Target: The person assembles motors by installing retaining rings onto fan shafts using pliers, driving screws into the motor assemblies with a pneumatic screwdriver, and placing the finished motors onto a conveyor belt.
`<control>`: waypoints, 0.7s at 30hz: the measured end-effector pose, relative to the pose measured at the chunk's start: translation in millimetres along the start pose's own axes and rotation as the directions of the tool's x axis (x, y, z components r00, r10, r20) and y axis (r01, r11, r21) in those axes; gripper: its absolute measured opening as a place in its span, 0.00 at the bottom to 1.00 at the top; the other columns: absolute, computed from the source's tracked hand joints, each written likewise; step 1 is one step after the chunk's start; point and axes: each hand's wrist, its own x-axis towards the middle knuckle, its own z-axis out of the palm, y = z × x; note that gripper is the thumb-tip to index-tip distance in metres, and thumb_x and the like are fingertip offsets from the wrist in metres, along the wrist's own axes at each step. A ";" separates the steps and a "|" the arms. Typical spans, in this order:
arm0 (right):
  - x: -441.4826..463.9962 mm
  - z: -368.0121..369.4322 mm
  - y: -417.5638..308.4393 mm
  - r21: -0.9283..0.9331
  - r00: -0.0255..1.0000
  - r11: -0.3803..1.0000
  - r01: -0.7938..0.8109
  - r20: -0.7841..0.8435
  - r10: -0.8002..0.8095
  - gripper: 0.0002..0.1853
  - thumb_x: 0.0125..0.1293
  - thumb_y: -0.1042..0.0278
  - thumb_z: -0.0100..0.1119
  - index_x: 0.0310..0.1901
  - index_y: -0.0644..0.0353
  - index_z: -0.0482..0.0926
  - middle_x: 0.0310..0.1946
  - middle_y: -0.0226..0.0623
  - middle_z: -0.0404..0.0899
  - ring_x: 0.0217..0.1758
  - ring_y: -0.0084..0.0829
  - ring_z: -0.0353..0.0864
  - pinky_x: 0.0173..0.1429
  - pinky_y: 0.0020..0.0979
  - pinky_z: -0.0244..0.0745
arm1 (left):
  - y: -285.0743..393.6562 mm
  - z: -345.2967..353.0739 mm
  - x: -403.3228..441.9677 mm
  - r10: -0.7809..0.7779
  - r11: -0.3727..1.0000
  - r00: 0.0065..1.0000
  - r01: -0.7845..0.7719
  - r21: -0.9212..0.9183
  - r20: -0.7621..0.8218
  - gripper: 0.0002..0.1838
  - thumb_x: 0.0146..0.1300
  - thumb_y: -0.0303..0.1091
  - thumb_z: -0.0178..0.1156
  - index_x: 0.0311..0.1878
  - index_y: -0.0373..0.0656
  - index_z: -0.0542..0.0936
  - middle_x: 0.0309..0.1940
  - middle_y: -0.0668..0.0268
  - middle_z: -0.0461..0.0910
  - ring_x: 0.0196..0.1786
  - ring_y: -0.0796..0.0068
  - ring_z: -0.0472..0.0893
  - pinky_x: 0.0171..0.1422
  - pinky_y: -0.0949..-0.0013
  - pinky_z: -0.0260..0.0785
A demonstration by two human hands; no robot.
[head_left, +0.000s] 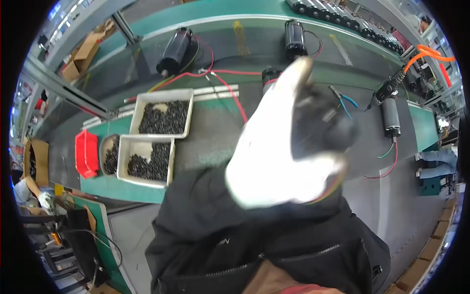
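Observation:
My left hand point(267, 157), in a white glove, is raised close to the camera in front of my chest. Its fingers and thumb close around a dark round-ended motor point(325, 122), blurred and seen mostly end-on. A yellow-green wire point(332, 190) shows below the thumb. My right hand cannot be made out. Partly hidden behind my glove stands another dark motor point(270, 76). Blue-handled pliers point(349, 101) lie on the bench right of the held motor. Farther right, a power screwdriver point(384, 92) on an orange coiled cord is beside a grey motor point(390, 117) with loose wires.
Two white trays point(142, 182) of small black parts sit at left, near a round bowl point(104, 149) and a red bin point(86, 154). Motors point(175, 51) with wires lie at the back. A red hose point(237, 100) crosses the bench. A co-worker's gloved hand point(46, 200) shows far left.

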 end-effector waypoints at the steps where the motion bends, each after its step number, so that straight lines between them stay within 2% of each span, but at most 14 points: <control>1: -4.9 -8.6 -13.1 0.037 0.989 0.999 -0.027 -0.146 0.032 0.27 0.60 0.59 0.63 0.58 0.64 0.70 0.51 0.39 0.77 0.51 0.35 0.78 0.52 0.33 0.75 | -7.2 2.1 9.6 -0.027 0.999 0.999 0.026 0.048 0.026 0.51 0.49 0.42 0.72 0.71 0.30 0.56 0.64 0.42 0.65 0.65 0.48 0.69 0.68 0.55 0.65; 3: -13.9 -26.3 -39.4 0.128 0.899 0.991 -0.044 -0.428 0.095 0.28 0.63 0.49 0.56 0.55 0.66 0.71 0.46 0.41 0.78 0.45 0.33 0.80 0.48 0.31 0.76 | -53.5 7.4 19.5 0.050 0.972 0.993 -0.074 0.223 0.109 0.41 0.64 0.43 0.60 0.72 0.31 0.54 0.67 0.42 0.62 0.69 0.48 0.65 0.72 0.55 0.58; 4: 6.3 -37.9 -60.8 0.121 0.820 0.983 -0.140 -0.542 0.184 0.29 0.69 0.43 0.46 0.51 0.66 0.73 0.39 0.41 0.79 0.39 0.32 0.80 0.42 0.28 0.76 | -69.8 16.9 16.3 -0.071 0.993 0.964 0.042 0.114 0.258 0.28 0.71 0.41 0.51 0.66 0.32 0.59 0.60 0.51 0.67 0.64 0.60 0.67 0.68 0.60 0.61; 5: 24.5 -58.1 -79.2 0.164 0.802 0.961 -0.223 -0.530 0.276 0.29 0.69 0.44 0.46 0.52 0.66 0.73 0.40 0.44 0.81 0.38 0.33 0.82 0.42 0.31 0.78 | -86.2 26.4 12.7 -0.190 0.981 0.898 0.187 0.045 0.397 0.19 0.77 0.39 0.42 0.60 0.33 0.65 0.53 0.59 0.71 0.58 0.72 0.70 0.64 0.66 0.64; 6: 40.8 -83.1 -83.7 0.246 0.706 0.936 -0.251 -0.615 0.351 0.26 0.68 0.47 0.51 0.53 0.66 0.73 0.40 0.45 0.81 0.38 0.35 0.83 0.42 0.34 0.79 | -112.3 51.5 -5.4 -0.205 0.967 0.899 0.246 -0.059 0.387 0.15 0.77 0.40 0.43 0.51 0.37 0.69 0.49 0.59 0.71 0.54 0.71 0.72 0.57 0.65 0.67; 8: 80.3 -125.6 -79.8 -0.095 0.735 0.960 -0.264 -0.664 0.137 0.24 0.66 0.52 0.59 0.55 0.63 0.74 0.40 0.38 0.81 0.39 0.29 0.83 0.44 0.30 0.78 | -90.4 92.6 -23.6 -0.362 0.931 0.804 0.333 0.148 0.471 0.16 0.70 0.42 0.52 0.46 0.37 0.70 0.38 0.50 0.75 0.42 0.52 0.77 0.47 0.57 0.69; 9: 94.1 -167.0 -73.4 -0.021 0.699 0.911 -0.411 -0.650 0.300 0.25 0.64 0.53 0.61 0.56 0.63 0.74 0.41 0.38 0.81 0.41 0.29 0.82 0.46 0.29 0.77 | -98.6 112.8 -41.9 -0.066 0.996 0.881 0.029 0.087 0.468 0.17 0.69 0.43 0.52 0.45 0.36 0.71 0.34 0.48 0.75 0.40 0.48 0.77 0.46 0.53 0.69; 10: 112.3 -188.2 -59.1 -0.097 0.688 0.913 -0.397 -0.690 0.225 0.26 0.64 0.52 0.63 0.55 0.63 0.74 0.39 0.39 0.81 0.38 0.30 0.82 0.43 0.30 0.78 | -91.2 126.7 -45.0 -0.254 0.967 0.794 0.221 0.126 0.553 0.16 0.69 0.42 0.52 0.44 0.35 0.71 0.35 0.45 0.74 0.42 0.46 0.77 0.47 0.52 0.68; 12: 139.1 -275.3 -23.5 0.011 0.678 0.862 -0.506 -0.612 0.406 0.25 0.61 0.50 0.65 0.51 0.62 0.77 0.34 0.38 0.81 0.33 0.30 0.82 0.41 0.31 0.78 | -113.9 137.1 -67.8 0.277 0.918 0.708 -0.394 0.038 0.649 0.11 0.66 0.33 0.52 0.43 0.33 0.73 0.43 0.47 0.75 0.42 0.46 0.77 0.48 0.54 0.70; 14: 165.7 -362.3 23.0 -0.096 0.706 0.854 -0.511 -0.613 0.354 0.24 0.57 0.52 0.69 0.47 0.63 0.79 0.33 0.38 0.81 0.31 0.30 0.82 0.36 0.32 0.77 | -106.8 106.3 -74.9 0.452 0.777 0.701 -0.613 0.143 0.552 0.17 0.61 0.31 0.54 0.51 0.35 0.76 0.51 0.48 0.74 0.49 0.51 0.77 0.54 0.60 0.72; 16: 190.7 -412.3 55.0 -0.177 0.634 0.776 -0.605 -0.696 0.336 0.23 0.56 0.52 0.71 0.44 0.63 0.80 0.29 0.37 0.81 0.26 0.30 0.81 0.31 0.33 0.77 | -112.3 63.4 -78.0 0.198 0.942 0.727 -0.326 0.078 0.657 0.18 0.69 0.36 0.53 0.59 0.38 0.75 0.54 0.53 0.77 0.55 0.54 0.79 0.59 0.60 0.72; 17: 188.7 -423.2 64.6 -0.148 0.578 0.715 -0.683 -0.707 0.407 0.22 0.56 0.51 0.71 0.43 0.62 0.80 0.27 0.36 0.81 0.24 0.30 0.81 0.28 0.33 0.77 | -87.8 37.6 -52.7 -0.119 0.990 0.689 0.134 0.036 0.715 0.20 0.71 0.38 0.52 0.61 0.38 0.74 0.54 0.56 0.79 0.55 0.57 0.80 0.59 0.60 0.72; 19: 175.9 -427.0 73.9 -0.257 0.535 0.562 -0.786 -0.737 0.412 0.25 0.53 0.48 0.72 0.40 0.63 0.82 0.24 0.37 0.82 0.22 0.31 0.82 0.27 0.32 0.77 | -71.1 -2.3 -28.7 -0.318 0.865 0.583 0.502 -0.023 0.748 0.23 0.68 0.34 0.57 0.63 0.37 0.71 0.55 0.53 0.78 0.56 0.55 0.79 0.61 0.60 0.71; 21: 181.2 -424.6 83.8 -0.637 0.604 -0.086 -0.766 -0.759 0.242 0.38 0.50 0.35 0.68 0.40 0.72 0.83 0.31 0.48 0.84 0.34 0.42 0.86 0.40 0.37 0.77 | -84.2 -14.1 -29.2 -0.231 0.906 0.664 0.414 -0.093 0.712 0.23 0.67 0.33 0.57 0.63 0.35 0.70 0.57 0.52 0.76 0.58 0.53 0.77 0.62 0.59 0.70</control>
